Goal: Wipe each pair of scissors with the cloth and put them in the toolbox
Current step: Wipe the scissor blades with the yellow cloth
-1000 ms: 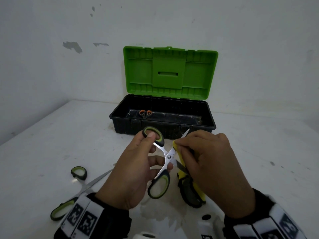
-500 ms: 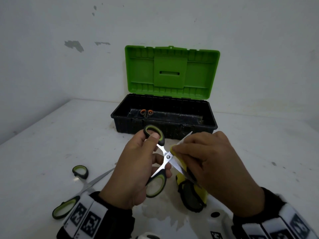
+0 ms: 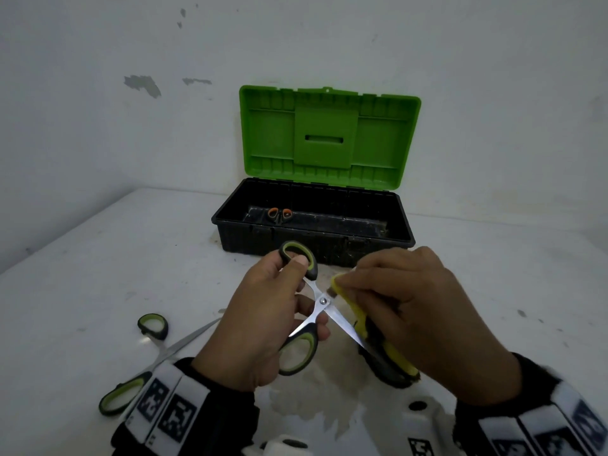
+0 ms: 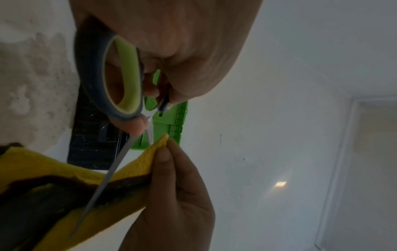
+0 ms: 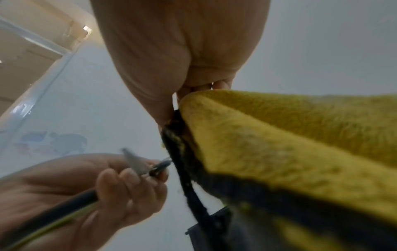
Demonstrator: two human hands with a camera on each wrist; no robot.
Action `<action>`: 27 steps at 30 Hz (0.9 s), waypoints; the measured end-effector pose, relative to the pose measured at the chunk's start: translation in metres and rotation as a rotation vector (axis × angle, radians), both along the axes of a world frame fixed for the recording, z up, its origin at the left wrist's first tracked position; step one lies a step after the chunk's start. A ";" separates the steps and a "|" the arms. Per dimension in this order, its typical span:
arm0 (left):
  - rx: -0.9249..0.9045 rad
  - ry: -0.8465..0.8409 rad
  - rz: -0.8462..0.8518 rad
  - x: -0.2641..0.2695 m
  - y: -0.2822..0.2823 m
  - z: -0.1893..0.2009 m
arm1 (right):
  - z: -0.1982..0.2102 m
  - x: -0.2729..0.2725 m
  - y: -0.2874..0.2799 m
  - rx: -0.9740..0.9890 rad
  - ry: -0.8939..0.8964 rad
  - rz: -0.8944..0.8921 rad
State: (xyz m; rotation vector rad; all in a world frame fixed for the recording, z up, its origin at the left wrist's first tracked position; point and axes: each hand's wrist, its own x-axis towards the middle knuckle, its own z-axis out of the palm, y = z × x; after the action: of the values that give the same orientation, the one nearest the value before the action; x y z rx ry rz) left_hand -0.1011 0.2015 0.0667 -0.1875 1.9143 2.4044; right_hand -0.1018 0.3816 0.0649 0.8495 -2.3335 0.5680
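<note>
Green-and-black-handled steel scissors (image 3: 311, 311) grasped by handle loops in left hand (image 3: 260, 324), blades spread, held above white table (image 3: 98, 264). Yellow-and-black soft cloth (image 3: 378, 343) pinched in right hand (image 3: 424, 320), folded onto one blade near pivot. Probably light, stiff, slick steel; sharp edges, so best taken by handles. Open black toolbox with green lid (image 3: 316, 238) just beyond, approach unobstructed. Second matching scissors (image 3: 148, 353) on table, left.
</note>
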 end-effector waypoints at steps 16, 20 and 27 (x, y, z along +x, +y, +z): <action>-0.049 -0.012 -0.046 -0.005 -0.001 0.002 | -0.002 0.000 0.004 0.151 0.098 0.096; -0.049 -0.026 -0.046 -0.004 -0.003 0.001 | -0.004 -0.010 0.014 0.132 0.101 0.032; -0.082 0.022 -0.028 -0.001 -0.002 0.003 | -0.010 -0.005 0.007 0.084 0.105 0.026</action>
State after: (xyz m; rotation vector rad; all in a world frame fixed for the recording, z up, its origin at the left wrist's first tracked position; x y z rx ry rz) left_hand -0.1024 0.1999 0.0699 -0.1382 2.0126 2.3219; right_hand -0.1068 0.3884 0.0554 0.9268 -2.2671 0.4285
